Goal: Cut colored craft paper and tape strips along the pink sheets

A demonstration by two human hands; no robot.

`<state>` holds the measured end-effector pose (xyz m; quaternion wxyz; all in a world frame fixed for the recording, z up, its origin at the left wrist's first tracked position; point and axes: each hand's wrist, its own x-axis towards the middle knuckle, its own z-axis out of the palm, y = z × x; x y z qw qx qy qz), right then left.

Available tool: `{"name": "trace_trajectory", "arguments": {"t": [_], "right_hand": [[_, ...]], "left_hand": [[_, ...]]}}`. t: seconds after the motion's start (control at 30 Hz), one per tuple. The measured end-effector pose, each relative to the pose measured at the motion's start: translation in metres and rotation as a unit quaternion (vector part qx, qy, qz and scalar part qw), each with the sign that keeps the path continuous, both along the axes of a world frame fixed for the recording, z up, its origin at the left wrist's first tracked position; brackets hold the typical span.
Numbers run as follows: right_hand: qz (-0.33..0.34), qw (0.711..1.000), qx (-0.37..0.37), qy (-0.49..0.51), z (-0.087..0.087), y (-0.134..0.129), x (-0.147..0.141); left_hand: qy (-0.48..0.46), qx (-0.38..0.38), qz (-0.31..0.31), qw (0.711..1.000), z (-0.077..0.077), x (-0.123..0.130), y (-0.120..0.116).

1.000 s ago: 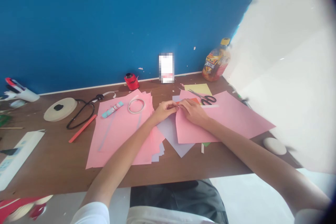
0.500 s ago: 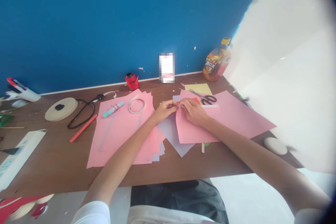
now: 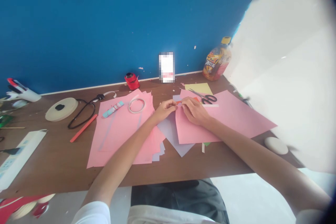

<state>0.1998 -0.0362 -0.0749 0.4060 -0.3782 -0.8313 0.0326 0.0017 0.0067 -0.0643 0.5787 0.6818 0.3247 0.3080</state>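
My left hand (image 3: pixel 166 110) is closed in a pinch at the left edge of a pink paper sheet (image 3: pixel 207 131). Close beside it, my right hand (image 3: pixel 195 112) rests over the sheet with bent fingers pressed together. A bit of orange-red paper (image 3: pixel 178 102) shows between and behind the fingertips; exactly what each hand grips is too small to make out. Scissors (image 3: pixel 208 98) with black handles lie just beyond my right hand, beside a narrow white strip (image 3: pixel 212 105). Under the sheet's left side is lilac paper (image 3: pixel 170 131).
Left of my hands, a pink paper stack (image 3: pixel 120 140) carries a tape roll (image 3: pixel 137 105) and a light-blue tube (image 3: pixel 113 109). Further left are a red strip (image 3: pixel 84 128), a black cable (image 3: pixel 81 124) and a power strip (image 3: pixel 22 155). A bottle (image 3: pixel 216 63) stands in the back right corner.
My right hand's fingers have shifted very slightly at the paper's edge. My left hand and the things on the table stay practically where they were.
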Motion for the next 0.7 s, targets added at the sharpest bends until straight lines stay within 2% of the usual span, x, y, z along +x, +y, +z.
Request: {"name": "trace_trajectory", "arguments": {"t": [0.37,0.6,0.7], "right_hand": [[-0.018,1.000,0.016,0.007,0.0013,-0.0029,0.0013],[-0.015,1.000,0.013,0.010,0.0022,-0.0065,-0.0037],[-0.011,1.000,-0.006,0.020,0.0008,-0.0072,-0.0050]], "left_hand": [[-0.003,-0.003,0.008,1.000,-0.0017,-0.0014,0.0029],[-0.056,-0.104,0.038,0.992,-0.0044,-0.0027,0.0042],[-0.077,-0.111,0.039,0.990,-0.0031,-0.0023,0.0029]]}}
